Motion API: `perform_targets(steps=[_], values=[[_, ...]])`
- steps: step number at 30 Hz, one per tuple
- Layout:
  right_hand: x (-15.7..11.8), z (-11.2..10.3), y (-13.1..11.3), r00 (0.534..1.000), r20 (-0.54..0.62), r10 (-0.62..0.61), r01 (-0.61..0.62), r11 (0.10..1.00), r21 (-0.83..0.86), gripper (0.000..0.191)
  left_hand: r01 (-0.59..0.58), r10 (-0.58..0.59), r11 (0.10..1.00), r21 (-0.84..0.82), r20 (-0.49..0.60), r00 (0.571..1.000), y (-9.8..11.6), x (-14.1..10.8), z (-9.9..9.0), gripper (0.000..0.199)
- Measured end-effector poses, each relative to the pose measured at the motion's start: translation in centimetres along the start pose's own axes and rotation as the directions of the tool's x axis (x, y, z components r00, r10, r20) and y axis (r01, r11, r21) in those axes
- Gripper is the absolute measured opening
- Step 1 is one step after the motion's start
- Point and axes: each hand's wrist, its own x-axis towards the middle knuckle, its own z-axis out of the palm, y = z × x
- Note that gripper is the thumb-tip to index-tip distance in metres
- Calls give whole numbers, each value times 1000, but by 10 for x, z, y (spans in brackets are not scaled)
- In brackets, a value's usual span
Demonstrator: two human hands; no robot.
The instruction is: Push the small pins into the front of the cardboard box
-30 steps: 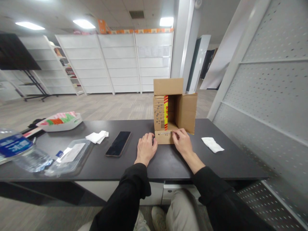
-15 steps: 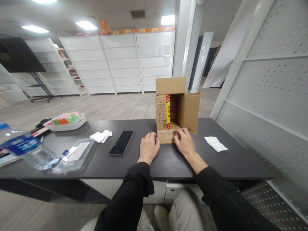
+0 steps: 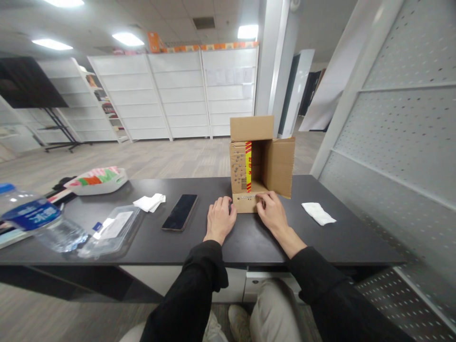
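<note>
A brown cardboard box (image 3: 261, 161) lies on its side on the dark table (image 3: 199, 237), its opening facing me and all flaps spread. Red and yellow tape runs down its left flap. My left hand (image 3: 221, 219) rests palm down on the table, fingertips at the left corner of the bottom flap (image 3: 245, 203). My right hand (image 3: 272, 212) lies on the right part of that flap, fingers curled onto its edge. The inside of the box looks empty as far as I can see.
A black phone (image 3: 180, 212) lies left of my hands, a folded white tissue (image 3: 149, 202) beyond it. Another white tissue (image 3: 318, 213) lies right of the box. At far left are a water bottle (image 3: 39, 223), a clear plastic lid (image 3: 109, 230) and a white tray (image 3: 96, 180).
Both hands stay at the bottom flap of the box. Only my head has shifted slightly, moving the view a little to the left.
</note>
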Motion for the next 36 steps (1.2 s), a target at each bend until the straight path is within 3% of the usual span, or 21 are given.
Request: perform_targets(steps=[7, 17, 36], values=[[0, -2, -7, 995, 67, -80, 89, 984, -152, 27, 0, 0, 1000, -1, 6, 1000, 0, 0, 0, 15], [0, -2, -13, 976, 160, -145, 177, 962, -207, 30, -7, 7, 1000, 14, -5, 1000, 0, 0, 0, 15], [0, -3, -16, 980, 145, -135, 164, 964, -208, 27, -3, 1, 999, -49, -50, 999, -1, -5, -4, 12]])
